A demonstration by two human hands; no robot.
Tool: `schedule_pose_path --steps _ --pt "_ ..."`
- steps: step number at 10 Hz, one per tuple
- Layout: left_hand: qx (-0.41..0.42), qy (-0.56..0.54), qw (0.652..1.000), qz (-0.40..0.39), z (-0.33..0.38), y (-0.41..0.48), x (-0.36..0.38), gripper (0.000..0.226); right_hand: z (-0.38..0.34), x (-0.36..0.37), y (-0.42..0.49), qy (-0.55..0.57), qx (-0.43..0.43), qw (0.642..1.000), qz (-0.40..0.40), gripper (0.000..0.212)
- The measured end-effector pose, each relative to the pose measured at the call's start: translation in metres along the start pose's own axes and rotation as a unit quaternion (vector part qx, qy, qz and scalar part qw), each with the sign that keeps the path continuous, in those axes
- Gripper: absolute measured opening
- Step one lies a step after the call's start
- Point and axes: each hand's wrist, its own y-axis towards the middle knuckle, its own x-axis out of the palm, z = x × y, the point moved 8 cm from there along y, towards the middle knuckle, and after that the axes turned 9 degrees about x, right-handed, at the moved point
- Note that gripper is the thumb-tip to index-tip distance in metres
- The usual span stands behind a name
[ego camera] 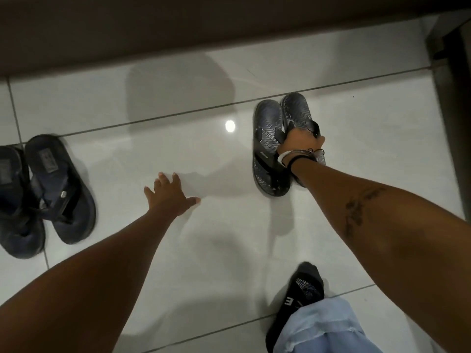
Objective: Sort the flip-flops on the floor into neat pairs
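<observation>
Two grey wave-patterned flip-flops lie side by side on the white tile floor at the right: the left one [267,138] and the right one [297,110]. My right hand [299,143] is closed around their black straps, and its wrist hides the right one's heel. At the far left sits a pair of dark navy flip-flops, one [60,187] fully visible and the other [12,200] cut off by the frame edge. My left hand [169,196] hovers flat over bare floor between the two pairs, fingers spread, holding nothing.
A dark wall base [178,34] runs along the far side. A dark post [453,110] stands at the right. My foot in a black sock [300,294] and a light blue trouser leg [328,329] are at the bottom right.
</observation>
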Motion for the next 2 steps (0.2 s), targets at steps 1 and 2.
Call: schedule_pose_path --steps 1,2 --pt "0.018 -0.021 0.999 0.043 -0.006 -0.020 -0.033 0.091 -0.002 -0.015 -0.012 0.001 0.020 1.000 -0.001 0.028" --pt "0.045 -0.092 0.988 0.114 -0.009 -0.055 -0.088 0.078 -0.010 -0.054 -0.040 0.012 -0.026 0.999 0.045 0.033"
